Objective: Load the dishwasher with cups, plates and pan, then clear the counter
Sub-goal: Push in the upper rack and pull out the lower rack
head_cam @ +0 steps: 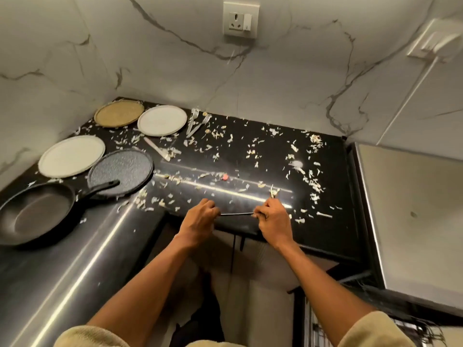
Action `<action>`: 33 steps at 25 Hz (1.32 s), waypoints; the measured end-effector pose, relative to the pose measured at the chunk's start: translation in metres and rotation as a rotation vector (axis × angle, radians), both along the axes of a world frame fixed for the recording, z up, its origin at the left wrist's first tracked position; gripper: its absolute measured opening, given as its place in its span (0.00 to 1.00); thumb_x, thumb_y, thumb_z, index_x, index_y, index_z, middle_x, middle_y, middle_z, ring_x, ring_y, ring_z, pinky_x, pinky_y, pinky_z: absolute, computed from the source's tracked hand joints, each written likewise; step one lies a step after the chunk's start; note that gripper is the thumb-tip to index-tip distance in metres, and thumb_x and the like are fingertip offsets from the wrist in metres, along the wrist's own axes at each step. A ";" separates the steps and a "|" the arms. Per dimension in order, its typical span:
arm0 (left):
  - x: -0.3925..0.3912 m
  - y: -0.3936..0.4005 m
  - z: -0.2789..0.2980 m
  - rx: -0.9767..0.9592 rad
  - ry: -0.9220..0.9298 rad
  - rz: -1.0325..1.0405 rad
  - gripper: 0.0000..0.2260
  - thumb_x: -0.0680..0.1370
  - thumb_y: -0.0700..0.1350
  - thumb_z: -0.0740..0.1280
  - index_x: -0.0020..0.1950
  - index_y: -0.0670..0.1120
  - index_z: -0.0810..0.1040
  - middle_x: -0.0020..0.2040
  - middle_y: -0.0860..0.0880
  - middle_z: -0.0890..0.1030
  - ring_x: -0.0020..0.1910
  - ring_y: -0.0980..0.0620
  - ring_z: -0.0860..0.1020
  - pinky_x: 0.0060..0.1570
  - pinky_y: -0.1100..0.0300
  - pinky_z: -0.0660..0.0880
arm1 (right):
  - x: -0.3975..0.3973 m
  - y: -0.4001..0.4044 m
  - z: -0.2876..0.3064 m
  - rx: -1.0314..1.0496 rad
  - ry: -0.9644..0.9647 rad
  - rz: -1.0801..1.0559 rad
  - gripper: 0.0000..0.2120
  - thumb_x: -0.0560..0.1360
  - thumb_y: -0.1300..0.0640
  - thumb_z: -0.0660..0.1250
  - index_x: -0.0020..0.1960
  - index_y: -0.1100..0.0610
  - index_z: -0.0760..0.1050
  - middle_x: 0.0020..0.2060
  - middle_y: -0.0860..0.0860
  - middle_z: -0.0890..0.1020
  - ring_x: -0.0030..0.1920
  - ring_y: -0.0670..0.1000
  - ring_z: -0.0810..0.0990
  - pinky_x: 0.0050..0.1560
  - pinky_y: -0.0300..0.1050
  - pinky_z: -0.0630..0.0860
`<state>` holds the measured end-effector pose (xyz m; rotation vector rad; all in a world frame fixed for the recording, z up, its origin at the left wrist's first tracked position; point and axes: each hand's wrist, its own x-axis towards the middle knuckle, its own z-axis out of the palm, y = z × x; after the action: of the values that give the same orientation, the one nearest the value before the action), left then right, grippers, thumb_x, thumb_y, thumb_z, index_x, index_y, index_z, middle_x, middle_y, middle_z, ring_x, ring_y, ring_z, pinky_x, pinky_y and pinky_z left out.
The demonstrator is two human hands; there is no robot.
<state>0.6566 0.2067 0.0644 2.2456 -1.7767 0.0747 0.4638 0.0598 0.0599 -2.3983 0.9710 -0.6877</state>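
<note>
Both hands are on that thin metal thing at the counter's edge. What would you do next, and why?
Probably pass the utensil fully into one hand: the left hand and right hand each grip an end, so neither is free for the plates or pan.

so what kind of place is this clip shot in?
Most likely a home kitchen. A black counter set in a corner of marble-look wall tiles carries a frying pan, plates and forks among scattered food scraps, with a wall socket above.
</note>
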 end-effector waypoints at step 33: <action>-0.487 0.286 -0.062 0.043 0.293 -0.320 0.03 0.73 0.37 0.72 0.41 0.43 0.84 0.38 0.47 0.80 0.40 0.46 0.77 0.37 0.53 0.75 | -0.532 0.351 -0.035 -0.016 0.235 -0.241 0.04 0.71 0.63 0.75 0.43 0.55 0.86 0.37 0.50 0.77 0.40 0.53 0.75 0.34 0.49 0.75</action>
<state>0.1697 0.4925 0.0024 1.8536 -1.9539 -0.3403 -0.0678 0.4104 0.0247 -2.4386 1.3724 -0.5033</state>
